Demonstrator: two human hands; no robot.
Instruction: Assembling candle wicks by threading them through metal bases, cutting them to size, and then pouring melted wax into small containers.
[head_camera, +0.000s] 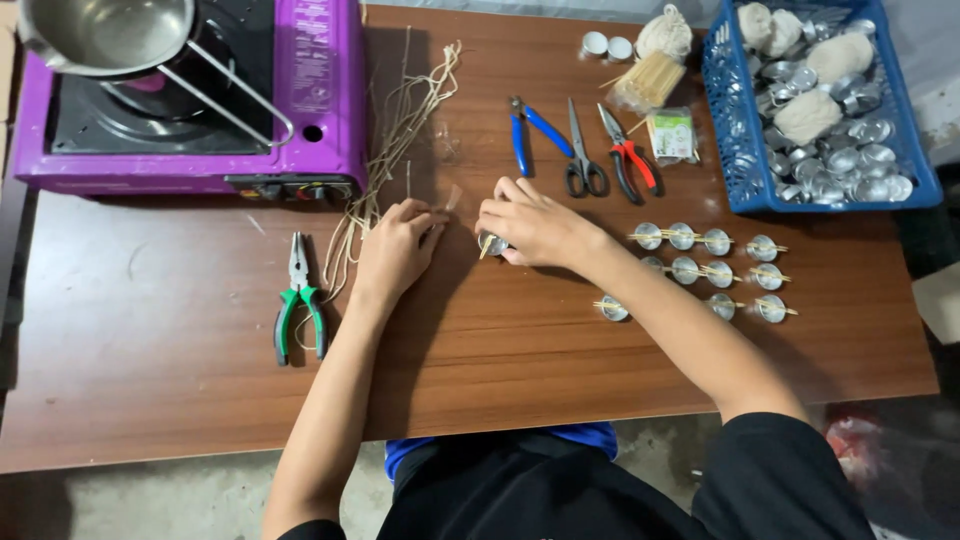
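My right hand (535, 225) rests on the brown table (180, 330) with its fingers closed around a small round metal cup (493, 244) that has a thin stick across it. My left hand (398, 245) lies just left of it and pinches a short pale wick piece (450, 200) between thumb and fingers. A bundle of long pale wicks (385, 150) trails away behind the left hand.
Several metal cups with sticks (700, 270) sit in rows to the right. Green pliers (299, 305) lie at left; blue pliers (530, 130), scissors (583, 160) and red pliers (630, 155) behind. A purple stove (320, 100) with a pot (105, 35) stands far left, a blue basket (735, 150) far right.
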